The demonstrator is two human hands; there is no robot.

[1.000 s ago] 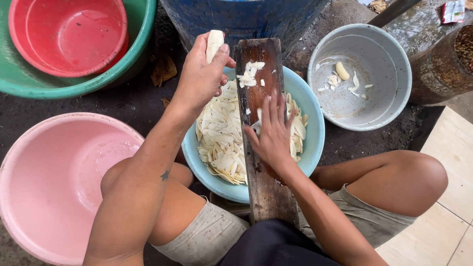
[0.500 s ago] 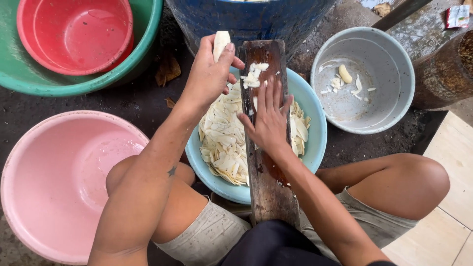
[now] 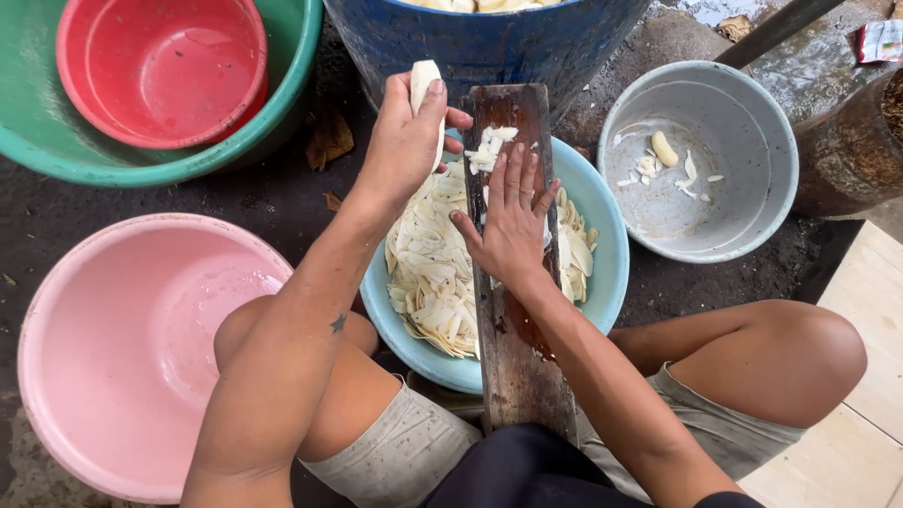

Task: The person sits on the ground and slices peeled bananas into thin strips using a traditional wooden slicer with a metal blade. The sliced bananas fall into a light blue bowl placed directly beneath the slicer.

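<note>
A long wooden slicing board (image 3: pixel 515 357) lies across a light blue basin (image 3: pixel 602 235) heaped with thin pale slices (image 3: pixel 428 273). My left hand (image 3: pixel 406 141) grips a peeled pale root piece (image 3: pixel 424 77), held upright just left of the board's far end. My right hand (image 3: pixel 513 221) lies flat on the board with fingers spread, pressing on something pale that is mostly hidden under the palm. A small pile of slices (image 3: pixel 489 146) sits on the board beyond my fingertips.
A grey basin (image 3: pixel 752 226) with a few pale scraps stands at the right. At the left are a pink basin (image 3: pixel 85 357) and a red bowl (image 3: pixel 160 66) nested in a green basin (image 3: pixel 282 113). A blue tub (image 3: pixel 480 42) stands beyond the board. My bare knees flank the board.
My right hand has slid toward me along the board, leaving the pile of slices exposed. My left hand holds the root piece in about the same place.
</note>
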